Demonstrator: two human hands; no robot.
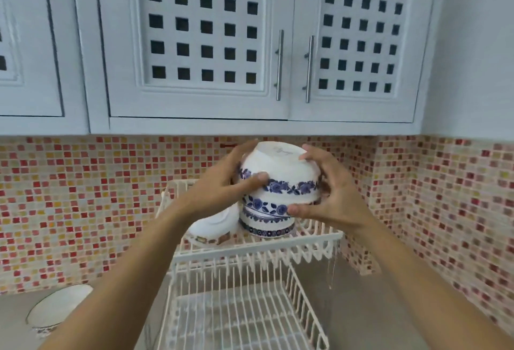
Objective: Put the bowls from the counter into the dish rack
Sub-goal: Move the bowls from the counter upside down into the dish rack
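Both hands clamp 1 inverted blue-floral bowl point(279, 174): left hand point(219, 191) at its 9 o'clock, right hand point(331, 196) at 3, steadying it onto the stacked bowls point(267, 220) in the dish rack point(250, 249), upper tier. Upside down, probably for draining. 1 bowl on the tabletop point(59, 306) at 8 o'clock.

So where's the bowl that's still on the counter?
In the head view, the last bowl sits bottom left on the counter, left of the dish rack and below the left forearm.
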